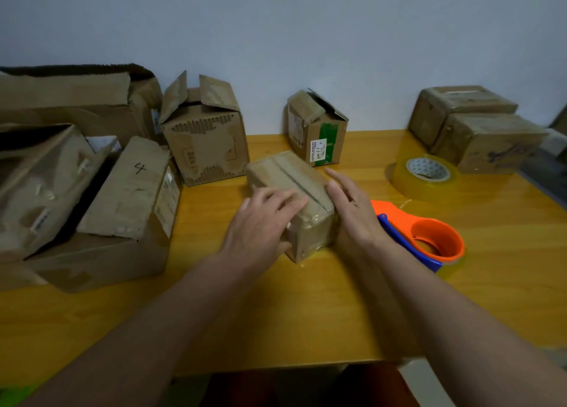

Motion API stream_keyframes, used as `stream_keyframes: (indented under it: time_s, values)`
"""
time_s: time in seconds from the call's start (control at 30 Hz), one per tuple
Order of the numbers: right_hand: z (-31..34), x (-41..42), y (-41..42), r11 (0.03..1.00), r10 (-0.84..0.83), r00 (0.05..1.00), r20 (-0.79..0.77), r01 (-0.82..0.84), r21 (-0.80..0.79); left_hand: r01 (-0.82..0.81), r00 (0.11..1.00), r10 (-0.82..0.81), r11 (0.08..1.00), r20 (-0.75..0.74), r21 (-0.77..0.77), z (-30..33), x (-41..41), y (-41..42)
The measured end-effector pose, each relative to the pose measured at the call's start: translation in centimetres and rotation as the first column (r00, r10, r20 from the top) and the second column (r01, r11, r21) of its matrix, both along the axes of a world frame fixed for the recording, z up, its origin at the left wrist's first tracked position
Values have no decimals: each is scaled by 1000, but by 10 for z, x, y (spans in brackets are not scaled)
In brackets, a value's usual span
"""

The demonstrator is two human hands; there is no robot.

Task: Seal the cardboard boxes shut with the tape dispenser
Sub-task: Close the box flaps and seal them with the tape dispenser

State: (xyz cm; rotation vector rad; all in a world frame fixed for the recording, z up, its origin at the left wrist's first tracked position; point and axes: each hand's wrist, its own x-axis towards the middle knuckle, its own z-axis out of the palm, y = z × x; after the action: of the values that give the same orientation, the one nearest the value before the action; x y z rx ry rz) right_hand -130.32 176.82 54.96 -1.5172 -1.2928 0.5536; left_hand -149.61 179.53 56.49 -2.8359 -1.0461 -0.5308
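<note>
Both hands lay flat on the box [291, 191] mid-table: our left hand [264, 222] pressed its top, our right hand [352, 207] its side, holding nothing. We judged the flaps needed holding closed before reaching for the dispenser [426, 237] just right.

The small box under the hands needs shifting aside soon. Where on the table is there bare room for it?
Bare table lies along the near edge, before the small box, and right of the tape dispenser. The left side is crowded with open boxes.
</note>
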Motion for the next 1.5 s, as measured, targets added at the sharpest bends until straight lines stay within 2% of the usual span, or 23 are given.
stream_keyframes:
  time_s: [0.1, 0.17, 0.2, 0.27, 0.3, 0.33, 0.47, 0.53, 0.6, 0.67, 0.73, 0.8, 0.87, 0.93, 0.97, 1.0, 1.07, 1.1, 1.17, 1.27, 1.37, 1.4, 1.5]
  values:
    - [14, -1, -7, 989, -148, 984, -101, 146, -27, 26, 998, -27, 999, 48, 31, 19, -11, 0]
    - [24, -10, -10, 981, -193, 958, -210, 196, -9, -101, 994, 100, 994, -43, -27, 31, -21, 14]
    - [30, -15, -11, 985, -170, 955, -242, 172, -12, -190, 977, 178, 977, -121, -97, 34, -27, 22]
    - [39, -29, -9, 995, -99, 960, -263, 92, -38, -317, 942, 250, 881, -223, -352, 34, -35, 32]
    - [41, -37, -7, 996, -87, 962, -257, 75, -53, -325, 944, 256, 832, -208, -449, 30, -37, 33]
    - [41, -46, -5, 994, -101, 962, -254, 90, -56, -316, 949, 265, 817, -173, -482, 24, -37, 31]
    - [22, -79, 1, 935, -340, 916, -215, 353, 25, -343, 939, 316, 857, -134, -385, 10, -32, 28]
    - [12, -85, 2, 895, -402, 868, -291, 440, 77, -364, 931, 335, 851, -143, -379, 12, -31, 28]
    - [3, -85, 0, 895, -367, 869, -331, 427, 129, -383, 924, 348, 839, -161, -387, 16, -29, 27]
    - [0, -78, 0, 938, -280, 902, -329, 329, 106, -411, 911, 377, 829, -165, -379, 20, -24, 20]
    - [4, -59, 3, 986, -158, 936, -315, 167, 2, -456, 890, 419, 813, -180, -362, 23, -19, 7]
    - [15, -35, 5, 989, -84, 966, -246, 51, -138, -458, 889, 418, 813, -189, -359, 24, -18, -8]
    - [23, -16, 2, 973, -168, 966, -198, 130, -189, -448, 894, 419, 825, -161, -344, 32, -24, -18]
    - [24, -13, -5, 951, -297, 928, -224, 268, -153, -443, 895, 438, 846, -89, -295, 42, -34, -16]
    - [22, -16, -8, 943, -326, 917, -232, 298, -145, -412, 910, 408, 857, -81, -310, 45, -37, -12]
    - [17, -22, -9, 939, -338, 915, -221, 312, -145, -344, 938, 336, 854, -90, -391, 46, -39, -8]
    - [6, -35, -10, 924, -383, 900, -208, 369, -102, -178, 984, 149, 773, -98, -609, 43, -38, -4]
    - [3, -41, -11, 906, -421, 878, -228, 418, -62, -139, 990, 94, 743, -104, -655, 38, -38, -2]
    - [0, -48, -10, 870, -478, 833, -279, 493, -20, -136, 990, 72, 750, -125, -648, 31, -38, 1]
    - [8, -44, 3, 877, -478, 825, -303, 468, -109, -155, 988, 119, 758, -99, -634, 25, -37, 0]
    - [22, -42, 14, 821, -541, 795, -276, 428, -377, -228, 971, 228, 803, -70, -551, 17, -28, -16]
    - [23, -46, 13, 805, -550, 801, -236, 433, -406, -272, 958, 278, 822, -64, -501, 14, -23, -24]
    - [13, -71, -1, 920, -362, 915, -177, 320, -229, -421, 895, 445, 841, -6, -340, 3, -4, -47]
